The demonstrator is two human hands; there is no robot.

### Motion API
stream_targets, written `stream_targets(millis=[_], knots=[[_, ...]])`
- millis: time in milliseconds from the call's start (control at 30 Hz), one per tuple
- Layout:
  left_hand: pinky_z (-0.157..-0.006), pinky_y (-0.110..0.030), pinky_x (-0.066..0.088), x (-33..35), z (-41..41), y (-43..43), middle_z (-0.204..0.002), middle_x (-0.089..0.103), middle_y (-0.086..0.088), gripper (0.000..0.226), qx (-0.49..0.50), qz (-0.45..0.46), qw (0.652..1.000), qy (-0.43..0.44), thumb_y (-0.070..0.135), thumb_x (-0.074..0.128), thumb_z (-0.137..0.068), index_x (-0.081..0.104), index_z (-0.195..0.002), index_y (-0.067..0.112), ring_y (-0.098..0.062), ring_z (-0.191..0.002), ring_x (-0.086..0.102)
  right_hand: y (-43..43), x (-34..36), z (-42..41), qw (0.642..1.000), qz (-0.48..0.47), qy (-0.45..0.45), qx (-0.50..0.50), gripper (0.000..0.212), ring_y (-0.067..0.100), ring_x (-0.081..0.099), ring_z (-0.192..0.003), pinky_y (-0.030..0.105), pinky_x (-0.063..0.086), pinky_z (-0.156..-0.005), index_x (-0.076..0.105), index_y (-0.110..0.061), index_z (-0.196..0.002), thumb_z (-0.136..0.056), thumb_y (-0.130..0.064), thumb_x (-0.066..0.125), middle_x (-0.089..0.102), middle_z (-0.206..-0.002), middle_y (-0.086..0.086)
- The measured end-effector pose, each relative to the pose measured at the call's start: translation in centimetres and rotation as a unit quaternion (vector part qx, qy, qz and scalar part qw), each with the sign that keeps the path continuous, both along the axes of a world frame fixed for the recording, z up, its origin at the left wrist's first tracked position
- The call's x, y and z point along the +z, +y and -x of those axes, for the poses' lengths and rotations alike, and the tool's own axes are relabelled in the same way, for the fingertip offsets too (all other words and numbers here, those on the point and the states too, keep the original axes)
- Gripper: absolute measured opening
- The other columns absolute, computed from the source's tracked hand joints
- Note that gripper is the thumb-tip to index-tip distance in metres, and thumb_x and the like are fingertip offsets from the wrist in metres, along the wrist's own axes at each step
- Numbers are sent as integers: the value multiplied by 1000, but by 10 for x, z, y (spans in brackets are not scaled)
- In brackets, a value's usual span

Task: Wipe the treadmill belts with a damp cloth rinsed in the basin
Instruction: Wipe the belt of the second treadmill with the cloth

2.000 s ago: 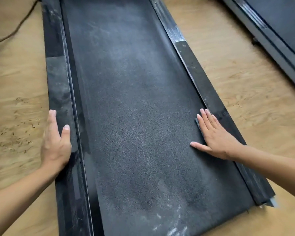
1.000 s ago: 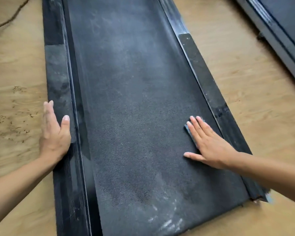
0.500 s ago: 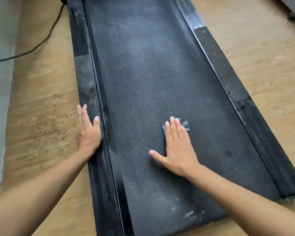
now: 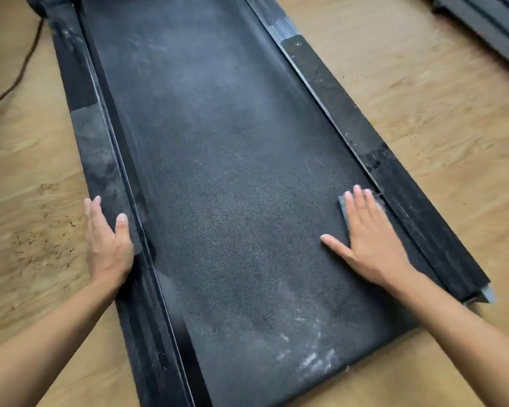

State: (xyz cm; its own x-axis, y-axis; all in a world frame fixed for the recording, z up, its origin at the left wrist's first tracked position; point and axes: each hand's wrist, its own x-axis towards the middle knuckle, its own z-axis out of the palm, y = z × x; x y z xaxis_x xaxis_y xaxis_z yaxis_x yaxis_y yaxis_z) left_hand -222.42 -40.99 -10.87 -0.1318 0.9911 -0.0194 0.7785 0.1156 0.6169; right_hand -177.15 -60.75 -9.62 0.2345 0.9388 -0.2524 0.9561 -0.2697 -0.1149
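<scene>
The cloth [image 4: 343,205] lies flat on the treadmill belt [image 4: 232,186], right at the belt's right edge, just beside the right side rail [image 4: 394,177]. Only a dark corner of it peeks out, because the right hand [image 4: 368,239] covers most of it. That hand lies spread flat with the fingers straight, pressing the cloth down, not curled around it. I think it is flat like that so the whole cloth rubs the belt and picks up dust. The left hand [image 4: 106,242] holds nothing. It rests with loose, straight fingers on the outer edge of the left side rail [image 4: 100,148], with the thumb on top. It looks like it is there to prop the person up while they lean over. The belt looks darker near the middle, and greyer and dustier farther up. Some white smudges [image 4: 309,359] sit near the close end, so there seems to be more to wipe. All of this sits on a wooden floor [image 4: 423,113]. A black cord [image 4: 21,74] runs along the floor on the left. The edge of another treadmill [image 4: 488,22] shows at the top right. I cannot see a basin anywhere.
</scene>
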Motion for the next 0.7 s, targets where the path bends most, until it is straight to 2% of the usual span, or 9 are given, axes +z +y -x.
stream_targets(millis=[100, 167, 200, 300, 367, 467, 600, 700], knots=[[-121, -22, 4, 1, 1, 0, -177, 9, -1, 62, 6, -3, 1000, -16, 31, 40, -110, 19, -167, 19, -13, -162, 9, -7, 2, -21, 999, 3, 13, -52, 115, 19, -17, -161, 46, 7, -132, -4, -12, -167, -87, -94, 6, -17, -174, 7], [-122, -22, 5, 1, 2, -2, -176, 11, -2, 62, 5, -11, 999, -30, 30, 41, -109, 21, -167, 19, -13, -162, 10, 4, 3, 12, 995, -10, 37, -89, 121, 23, -18, -160, 47, 1, -131, -1, -9, -167, -84, -96, 7, -17, -174, 11], [-122, -22, 5, 1, 1, -2, -176, 12, -3, 62, 6, -13, 999, -31, 29, 42, -108, 23, -166, 19, -13, -162, 10, 11, 4, 37, 996, -9, 47, -76, 122, 24, -20, -160, 48, -1, -131, -1, -8, -167, -84, -97, 9, -18, -173, 12], [-121, -20, 5, 3, -2, -2, -176, 12, -3, 61, 10, -11, 1000, -28, 28, 43, -108, 24, -166, 19, -13, -162, 10, 23, 6, 142, 992, -9, 95, 79, 121, 24, -24, -159, 48, -2, -131, -2, -8, -167, -85, -96, 17, -19, -173, 12], [-120, -21, 6, 6, -3, -3, -176, 12, -3, 61, 13, -13, 1000, -21, 29, 43, -108, 25, -166, 20, -14, -162, 11, 15, 1, 218, 970, -15, 133, 203, 119, 24, -23, -159, 49, 3, -131, 2, -7, -167, -88, -93, 21, -15, -174, 12], [-120, -23, 9, 7, -4, -4, -176, 12, -3, 61, 16, -10, 1000, -7, 32, 42, -108, 26, -166, 20, -15, -162, 12, -13, -7, 284, 931, -25, 115, 344, 114, 26, -18, -160, 48, 13, -130, 8, -3, -166, -91, -89, 19, -7, -174, 15], [-121, -26, 10, 5, -4, -3, -177, 11, -1, 64, 11, -8, 1000, 1, 38, 40, -106, 24, -166, 22, -14, -162, 12, -19, -12, 246, 931, -40, 95, 349, 106, 24, -7, -162, 46, 19, -129, 12, -9, -167, -95, -86, 24, 0, -176, 9], [-120, -27, 9, 2, -1, -2, -177, 9, 1, 61, 6, -4, 1000, 7, 38, 39, -109, 23, -166, 23, -14, -162, 11, -15, -11, 171, 967, -56, 68, 239, 105, 22, -5, -163, 45, 15, -128, 12, -12, -168, -95, -86, 27, -1, -176, 6]])
